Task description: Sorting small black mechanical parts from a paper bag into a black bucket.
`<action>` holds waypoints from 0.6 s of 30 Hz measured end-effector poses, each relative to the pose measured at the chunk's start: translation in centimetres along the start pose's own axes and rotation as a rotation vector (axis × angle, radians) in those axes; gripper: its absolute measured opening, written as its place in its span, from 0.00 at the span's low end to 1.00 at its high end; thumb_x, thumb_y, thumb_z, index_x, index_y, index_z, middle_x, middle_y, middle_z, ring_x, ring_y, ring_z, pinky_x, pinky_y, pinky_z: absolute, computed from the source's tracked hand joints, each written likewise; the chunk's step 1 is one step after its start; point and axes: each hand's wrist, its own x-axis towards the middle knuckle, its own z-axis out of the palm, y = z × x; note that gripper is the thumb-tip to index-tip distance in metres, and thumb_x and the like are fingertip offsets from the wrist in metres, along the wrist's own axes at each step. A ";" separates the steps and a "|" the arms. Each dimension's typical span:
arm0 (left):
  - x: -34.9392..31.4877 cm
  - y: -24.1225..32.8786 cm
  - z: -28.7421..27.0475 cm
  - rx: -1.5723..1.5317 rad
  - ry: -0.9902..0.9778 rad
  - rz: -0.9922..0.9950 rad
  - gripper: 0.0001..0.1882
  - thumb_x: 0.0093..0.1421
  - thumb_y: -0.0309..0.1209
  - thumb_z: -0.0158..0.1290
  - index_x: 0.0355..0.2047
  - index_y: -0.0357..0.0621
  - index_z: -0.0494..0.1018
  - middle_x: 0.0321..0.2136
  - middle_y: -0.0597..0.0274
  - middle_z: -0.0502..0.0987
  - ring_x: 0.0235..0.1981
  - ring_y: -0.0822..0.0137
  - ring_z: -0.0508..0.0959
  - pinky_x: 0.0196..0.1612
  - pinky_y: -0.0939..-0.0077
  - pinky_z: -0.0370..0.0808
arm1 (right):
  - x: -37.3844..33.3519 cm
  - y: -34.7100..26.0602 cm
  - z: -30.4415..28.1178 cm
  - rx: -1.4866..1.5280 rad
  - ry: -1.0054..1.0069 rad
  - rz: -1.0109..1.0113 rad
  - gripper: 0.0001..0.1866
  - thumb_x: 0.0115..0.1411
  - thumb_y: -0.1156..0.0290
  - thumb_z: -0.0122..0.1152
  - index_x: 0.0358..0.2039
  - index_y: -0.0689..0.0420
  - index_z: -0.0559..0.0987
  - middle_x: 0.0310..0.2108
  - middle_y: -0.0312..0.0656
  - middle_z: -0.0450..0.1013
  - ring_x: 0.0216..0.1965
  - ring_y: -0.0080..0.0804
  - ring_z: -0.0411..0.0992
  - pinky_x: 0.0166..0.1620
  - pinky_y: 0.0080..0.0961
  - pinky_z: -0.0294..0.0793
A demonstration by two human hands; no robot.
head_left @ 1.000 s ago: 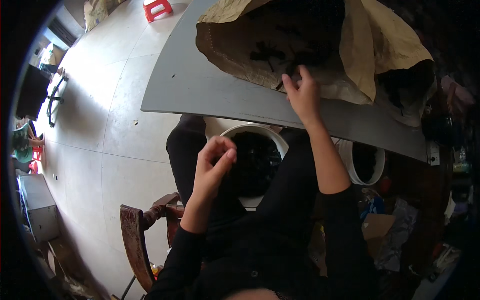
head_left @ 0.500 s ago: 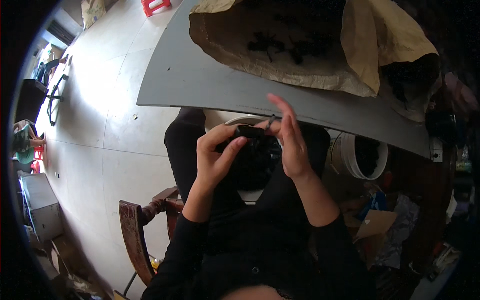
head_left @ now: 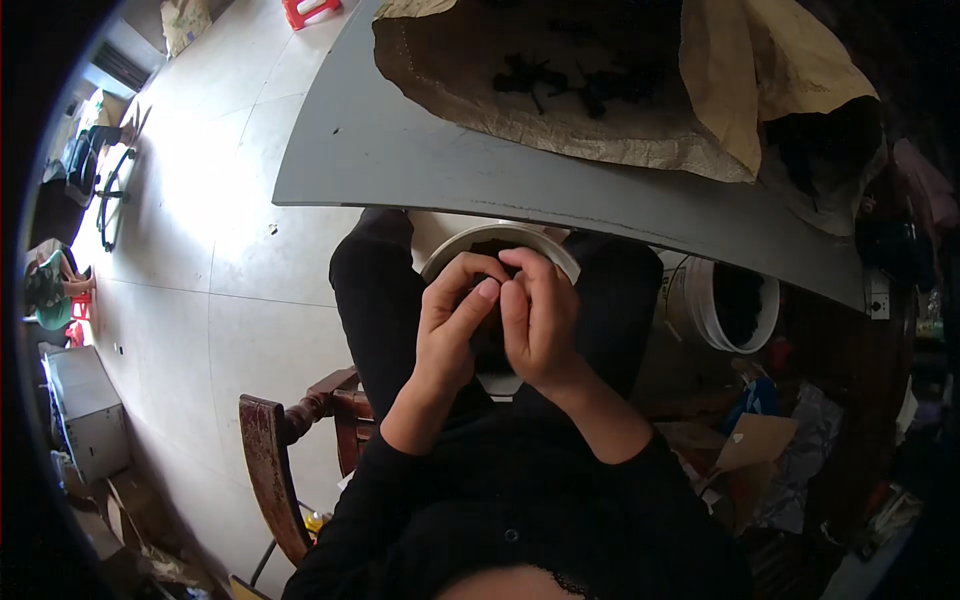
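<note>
My left hand (head_left: 447, 325) and my right hand (head_left: 541, 315) meet in front of me, fingers curled inward and fingertips close together. Whatever they pinch between them is hidden behind the fingers. Just below both hands, between my knees, stands a white bucket (head_left: 450, 249) with a dark inside; my hands cover most of its opening.
Beyond my knees lies a grey tabletop (head_left: 400, 150), bearing an open brown paper sack (head_left: 600, 150) with black branched pieces (head_left: 528, 78) in it. Right of my leg is another white bucket (head_left: 707, 310) of dark contents. A wooden chair (head_left: 262, 470) stands left.
The small black piece seen in my left fingers is now hidden. My right hand has swung in from its spread pose and curled against the left, and both sit slightly lower.
</note>
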 end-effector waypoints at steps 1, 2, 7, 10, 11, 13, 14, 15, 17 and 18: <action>-0.2 -0.1 -0.2 -0.094 -0.011 -0.014 0.07 0.58 0.28 0.47 0.33 0.38 0.69 0.27 0.69 0.69 0.29 0.80 0.66 0.33 0.89 0.62 | -0.2 0.0 0.1 -0.012 0.001 -0.046 0.11 0.57 0.71 0.48 0.40 0.60 0.69 0.28 0.43 0.70 0.23 0.38 0.68 0.29 0.30 0.64; -0.3 -0.3 -0.5 -0.115 -0.018 -0.042 0.06 0.57 0.28 0.47 0.33 0.39 0.69 0.27 0.69 0.69 0.30 0.81 0.66 0.33 0.89 0.61 | -0.4 0.2 0.1 -0.002 -0.003 -0.054 0.12 0.56 0.70 0.51 0.40 0.61 0.69 0.29 0.43 0.71 0.23 0.38 0.68 0.29 0.30 0.64; -0.1 0.9 -0.8 0.018 -0.009 -0.003 0.09 0.56 0.27 0.49 0.37 0.38 0.69 0.29 0.68 0.70 0.26 0.81 0.66 0.30 0.88 0.63 | -0.3 0.8 -1.3 -0.002 -0.039 -0.317 0.14 0.51 0.79 0.55 0.40 0.62 0.68 0.27 0.43 0.70 0.25 0.30 0.71 0.26 0.23 0.69; -0.4 1.5 -1.8 0.437 -0.177 0.094 0.21 0.46 0.20 0.57 0.43 0.37 0.70 0.34 0.61 0.75 0.22 0.77 0.71 0.26 0.87 0.67 | -0.2 -0.1 -3.5 0.789 -0.160 0.537 0.10 0.56 0.77 0.51 0.40 0.64 0.67 0.21 0.42 0.70 0.16 0.22 0.67 0.19 0.15 0.68; -0.1 1.4 -2.2 0.439 -0.175 0.090 0.21 0.46 0.20 0.57 0.43 0.37 0.70 0.34 0.61 0.75 0.22 0.77 0.71 0.26 0.87 0.67 | 0.7 -0.3 -4.3 0.898 -0.257 0.657 0.11 0.58 0.73 0.49 0.40 0.63 0.68 0.20 0.42 0.69 0.16 0.23 0.67 0.19 0.16 0.68; 0.5 1.3 -2.7 0.676 -0.211 0.559 0.17 0.42 0.19 0.59 0.36 0.35 0.73 0.30 0.58 0.77 0.23 0.72 0.76 0.25 0.84 0.70 | 0.8 0.4 -4.1 1.301 -0.366 0.801 0.13 0.59 0.68 0.49 0.41 0.62 0.67 0.21 0.42 0.70 0.17 0.23 0.68 0.19 0.15 0.67; 0.3 1.3 -2.2 0.685 -0.095 0.547 0.14 0.38 0.21 0.62 0.29 0.35 0.75 0.23 0.58 0.77 0.23 0.67 0.78 0.25 0.81 0.71 | 0.6 0.4 -3.9 1.302 -0.367 0.804 0.13 0.59 0.68 0.49 0.41 0.62 0.67 0.21 0.42 0.70 0.17 0.23 0.68 0.19 0.15 0.67; 0.2 1.3 -2.2 0.686 -0.094 0.545 0.14 0.38 0.21 0.62 0.29 0.35 0.75 0.23 0.58 0.77 0.23 0.67 0.78 0.25 0.81 0.71 | 0.4 0.2 -3.5 1.352 -0.342 0.813 0.13 0.59 0.66 0.49 0.39 0.61 0.67 0.22 0.41 0.69 0.17 0.22 0.66 0.20 0.14 0.65; 0.0 1.3 -2.1 0.738 -0.115 0.619 0.16 0.37 0.24 0.63 0.29 0.36 0.75 0.21 0.59 0.76 0.20 0.67 0.77 0.23 0.81 0.71 | 0.1 0.1 -3.0 1.401 -0.314 0.826 0.12 0.60 0.64 0.49 0.38 0.59 0.67 0.23 0.39 0.69 0.17 0.21 0.65 0.20 0.13 0.63; 0.0 1.4 -2.1 0.736 -0.117 0.615 0.16 0.37 0.24 0.63 0.29 0.36 0.75 0.21 0.59 0.76 0.20 0.67 0.77 0.23 0.81 0.71 | 0.0 0.1 -2.9 1.298 -0.332 0.884 0.12 0.59 0.63 0.49 0.36 0.58 0.66 0.24 0.37 0.67 0.16 0.20 0.63 0.20 0.12 0.61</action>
